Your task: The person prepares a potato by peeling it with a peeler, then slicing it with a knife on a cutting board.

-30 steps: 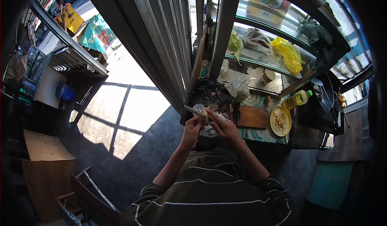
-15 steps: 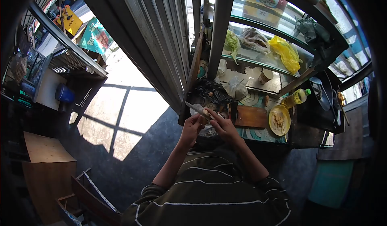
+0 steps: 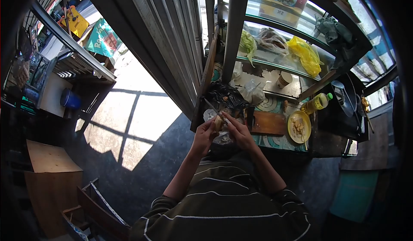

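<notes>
In front of my body, over the counter's near left corner, both hands are close together. My left hand is closed, its fingers pinching a small pale brownish piece of food, whose kind I cannot make out. My right hand is closed on a knife; its narrow blade points up and left past the food. The knife's handle is hidden in the fingers. Below and beyond the hands lie a black plastic bag and a clear plastic bag.
A wooden cutting board lies right of my hands, then a yellow plate with food bits and a spoon. An oil bottle, a paper cup and a wok stand farther off. A glass display case rises behind.
The knife blade has tilted more upright, and my right hand has turned slightly. More of the pale piece in my left hand shows. The view has shifted very little.
</notes>
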`<state>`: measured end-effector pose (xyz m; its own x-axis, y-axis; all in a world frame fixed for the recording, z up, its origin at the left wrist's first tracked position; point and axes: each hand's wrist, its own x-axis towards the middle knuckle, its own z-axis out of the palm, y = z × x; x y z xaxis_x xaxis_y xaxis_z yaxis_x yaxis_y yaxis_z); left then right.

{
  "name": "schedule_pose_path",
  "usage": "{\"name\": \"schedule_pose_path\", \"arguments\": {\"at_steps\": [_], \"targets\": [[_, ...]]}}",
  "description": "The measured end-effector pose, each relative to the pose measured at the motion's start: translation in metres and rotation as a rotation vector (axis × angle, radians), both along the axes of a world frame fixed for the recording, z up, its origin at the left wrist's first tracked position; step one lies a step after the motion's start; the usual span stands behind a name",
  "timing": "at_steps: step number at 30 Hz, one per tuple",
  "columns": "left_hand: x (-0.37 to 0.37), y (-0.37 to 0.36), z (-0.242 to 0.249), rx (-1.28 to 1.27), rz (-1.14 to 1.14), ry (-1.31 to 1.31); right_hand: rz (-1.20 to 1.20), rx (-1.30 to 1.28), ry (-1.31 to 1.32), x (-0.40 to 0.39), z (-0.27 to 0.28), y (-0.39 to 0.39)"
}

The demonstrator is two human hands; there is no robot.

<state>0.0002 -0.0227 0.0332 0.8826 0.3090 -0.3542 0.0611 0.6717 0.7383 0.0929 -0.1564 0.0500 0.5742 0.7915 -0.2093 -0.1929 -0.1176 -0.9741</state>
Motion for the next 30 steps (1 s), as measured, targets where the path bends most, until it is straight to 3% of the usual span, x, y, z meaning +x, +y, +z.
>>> {"name": "schedule_pose_path", "arguments": {"at_steps": [2,5,8,12,15,17,21,23,24,26,30], "targets": [[-0.001,0.000,-0.007,0.057,-0.023,-0.062,-0.004,-0.042,-0.426,-0.003,0.003,0.001],[-0.002,0.002,-0.026,0.259,-0.040,-0.099,0.025,-0.165,-0.587,-0.007,0.014,0.002],[-0.004,-0.002,-0.025,0.400,0.006,-0.051,0.026,-0.191,-0.616,-0.010,0.014,0.004],[-0.005,-0.006,-0.016,0.360,0.037,-0.016,-0.014,-0.116,-0.611,-0.008,-0.015,0.006],[-0.003,-0.006,-0.006,0.194,0.036,-0.038,-0.108,-0.040,-0.505,-0.006,-0.024,0.004],[-0.006,0.001,-0.005,0.020,-0.065,-0.076,-0.057,0.096,0.159,-0.002,-0.019,0.001],[-0.004,0.009,-0.001,-0.210,-0.079,-0.082,-0.079,0.146,0.316,-0.001,0.007,-0.001],[-0.006,0.015,-0.015,-0.316,-0.117,-0.097,-0.093,-0.070,-0.041,-0.001,0.009,-0.002],[-0.005,0.016,-0.017,-0.318,-0.117,-0.096,-0.092,-0.071,-0.040,-0.001,0.006,-0.002],[-0.004,0.018,-0.021,-0.312,-0.071,-0.050,-0.091,-0.085,-0.314,0.001,-0.005,-0.001],[-0.002,0.018,-0.013,-0.253,-0.047,-0.045,-0.057,-0.126,-0.391,0.001,-0.024,0.002]]}}
